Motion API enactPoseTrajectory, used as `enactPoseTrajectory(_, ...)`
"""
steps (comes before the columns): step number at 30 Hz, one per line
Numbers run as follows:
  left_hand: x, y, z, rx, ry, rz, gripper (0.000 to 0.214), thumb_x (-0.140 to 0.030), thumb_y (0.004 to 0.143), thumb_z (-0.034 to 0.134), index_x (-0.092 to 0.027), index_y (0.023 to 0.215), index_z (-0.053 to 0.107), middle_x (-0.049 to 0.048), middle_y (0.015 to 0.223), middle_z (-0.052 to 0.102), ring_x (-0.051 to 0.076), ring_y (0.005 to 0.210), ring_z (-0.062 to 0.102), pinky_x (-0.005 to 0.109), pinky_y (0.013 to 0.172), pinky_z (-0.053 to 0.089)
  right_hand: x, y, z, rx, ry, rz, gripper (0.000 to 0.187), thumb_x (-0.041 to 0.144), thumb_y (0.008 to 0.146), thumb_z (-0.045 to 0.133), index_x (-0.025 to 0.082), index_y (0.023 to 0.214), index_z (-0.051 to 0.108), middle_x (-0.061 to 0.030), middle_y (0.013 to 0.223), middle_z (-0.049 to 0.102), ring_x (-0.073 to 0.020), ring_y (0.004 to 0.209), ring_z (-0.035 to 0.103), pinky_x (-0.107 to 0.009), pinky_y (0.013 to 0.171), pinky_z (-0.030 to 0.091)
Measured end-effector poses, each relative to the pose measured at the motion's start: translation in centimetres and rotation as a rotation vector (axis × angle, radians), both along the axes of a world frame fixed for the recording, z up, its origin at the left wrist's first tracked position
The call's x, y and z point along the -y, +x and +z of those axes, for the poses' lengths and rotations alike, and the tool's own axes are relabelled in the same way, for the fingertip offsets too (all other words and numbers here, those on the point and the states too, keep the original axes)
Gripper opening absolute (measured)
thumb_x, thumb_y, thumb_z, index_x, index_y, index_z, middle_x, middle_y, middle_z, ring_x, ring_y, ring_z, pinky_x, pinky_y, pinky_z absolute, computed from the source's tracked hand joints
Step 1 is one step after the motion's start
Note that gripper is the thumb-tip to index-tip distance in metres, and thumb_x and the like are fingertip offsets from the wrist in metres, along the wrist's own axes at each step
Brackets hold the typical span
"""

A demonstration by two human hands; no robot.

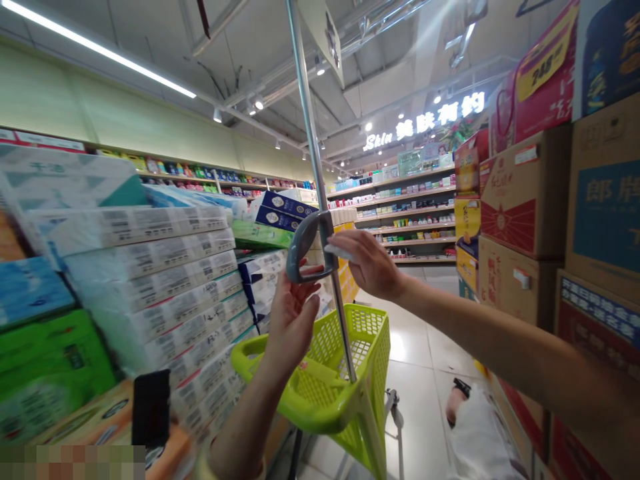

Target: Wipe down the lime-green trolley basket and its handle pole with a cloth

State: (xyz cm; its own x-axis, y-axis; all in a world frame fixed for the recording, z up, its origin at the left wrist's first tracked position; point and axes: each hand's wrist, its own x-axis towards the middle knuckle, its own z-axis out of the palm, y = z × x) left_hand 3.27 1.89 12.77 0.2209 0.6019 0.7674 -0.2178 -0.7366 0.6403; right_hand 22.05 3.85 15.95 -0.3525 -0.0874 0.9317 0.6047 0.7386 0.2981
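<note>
A grey loop handle is fixed on an upright metal pole that rises from a lime-green shopping basket cart. My left hand is at the loop's lower end, palm turned up. Its fingers curl around the bottom bar, and some show through the loop. From the right, my right hand reaches to the pole beside the handle. Between its bent fingers and the pole is a thin white piece, like a folded wipe. No goods are visible in the basket's visible part.
Wrapped tissue packs are stacked high on the left. Cartons rise on the right. A person in white clothing is low at the right, and a black phone-like object is at lower left. Stocked shelves stand behind.
</note>
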Motion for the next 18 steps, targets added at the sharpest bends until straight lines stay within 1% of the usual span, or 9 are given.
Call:
enactPoseTrajectory(2, 0.0, 0.2, -0.1, 0.008, -0.006, 0.015, 0.051, -0.022, 0.078, 0.062, -0.024, 0.127, 0.048, 0.0079, 0.121, 0.063, 0.021, 0.113, 0.061, 0.039, 0.099, 0.049, -0.6, -0.1, 0.3, -0.183, -0.056, 0.025, 0.056, 0.0, 0.084, 0.039, 0.026, 0.133, 0.046, -0.0069, 0.12, 0.058, -0.0195, 0.115, 0.054, -0.043, 0.102, 0.046)
enactPoseTrajectory(4, 0.1, 0.5, -0.3, 0.034, -0.017, 0.039, 0.049, -0.022, 0.079, 0.061, -0.025, 0.126, 0.048, 0.0074, 0.122, 0.062, 0.021, 0.113, 0.062, 0.039, 0.097, 0.051, -1.1, -0.7, -0.6, -0.264, -0.165, 0.078, 0.058, 0.001, 0.083, 0.04, 0.024, 0.136, 0.041, -0.0087, 0.125, 0.056, -0.02, 0.117, 0.053, -0.044, 0.101, 0.046)
enactPoseTrajectory(7, 0.1, 0.7, -0.5, 0.066, -0.051, 0.051, 0.049, -0.021, 0.078, 0.062, -0.025, 0.125, 0.048, 0.0067, 0.125, 0.06, 0.023, 0.116, 0.061, 0.038, 0.095, 0.053, -1.2, -1.9, -3.7, -0.282, -0.376, 0.169, 0.056, 0.008, 0.084, 0.043, 0.019, 0.139, 0.035, -0.0121, 0.127, 0.055, -0.0212, 0.115, 0.055, -0.043, 0.098, 0.047)
enactPoseTrajectory(9, -0.1, 0.6, -0.6, 0.073, -0.081, 0.033, 0.05, -0.021, 0.077, 0.063, -0.025, 0.124, 0.049, 0.0062, 0.124, 0.06, 0.023, 0.115, 0.062, 0.038, 0.093, 0.054, -1.1, -2.4, -5.7, -0.299, -0.515, 0.209, 0.054, 0.01, 0.084, 0.044, 0.018, 0.137, 0.036, -0.0117, 0.122, 0.058, -0.0209, 0.108, 0.057, -0.042, 0.094, 0.049)
enactPoseTrajectory(10, -0.2, 0.5, -0.6, 0.074, -0.093, 0.021, 0.05, -0.021, 0.076, 0.064, -0.025, 0.124, 0.049, 0.0059, 0.123, 0.06, 0.023, 0.115, 0.062, 0.038, 0.092, 0.055, -1.1, -2.5, -6.3, -0.312, -0.58, 0.23, 0.054, 0.01, 0.083, 0.044, 0.018, 0.136, 0.037, -0.0108, 0.118, 0.06, -0.0204, 0.103, 0.059, -0.04, 0.09, 0.05)
enactPoseTrajectory(11, -0.3, 0.5, -0.6, 0.078, -0.1, 0.013, 0.049, -0.021, 0.076, 0.064, -0.025, 0.123, 0.05, 0.0057, 0.122, 0.061, 0.023, 0.114, 0.062, 0.038, 0.092, 0.055, -1.1, -2.5, -6.5, -0.329, -0.641, 0.255, 0.055, 0.01, 0.082, 0.044, 0.017, 0.136, 0.037, -0.0095, 0.112, 0.061, -0.0194, 0.096, 0.06, -0.039, 0.086, 0.05)
enactPoseTrajectory(13, -0.7, 0.5, -0.6, 0.093, -0.095, 0.009, 0.048, -0.021, 0.075, 0.064, -0.025, 0.121, 0.051, 0.0056, 0.122, 0.061, 0.022, 0.114, 0.062, 0.038, 0.093, 0.054, -1.5, -2.3, -6.4, -0.387, -0.741, 0.338, 0.058, 0.011, 0.08, 0.045, 0.017, 0.137, 0.034, -0.0056, 0.102, 0.062, -0.0164, 0.082, 0.059, -0.034, 0.077, 0.051)
enactPoseTrajectory(16, -1.0, 0.7, -1.4, 0.107, -0.063, 0.065, 0.046, -0.022, 0.074, 0.065, -0.025, 0.119, 0.054, 0.0057, 0.124, 0.06, 0.021, 0.117, 0.059, 0.037, 0.097, 0.05, -2.2, -2.2, -6.2, -0.49, -0.856, 0.517, 0.059, 0.01, 0.076, 0.045, 0.017, 0.134, 0.034, -0.001, 0.092, 0.06, -0.0128, 0.072, 0.055, -0.027, 0.068, 0.048)
enactPoseTrajectory(18, -1.1, 0.8, -2.6, 0.072, -0.06, 0.145, 0.044, -0.023, 0.075, 0.065, -0.024, 0.118, 0.055, 0.006, 0.123, 0.061, 0.02, 0.118, 0.057, 0.036, 0.098, 0.048, -2.3, -2.3, -7.5, -0.518, -0.944, 0.588, 0.055, 0.008, 0.072, 0.045, 0.017, 0.127, 0.041, 0.0006, 0.089, 0.059, -0.0117, 0.072, 0.054, -0.025, 0.068, 0.047)
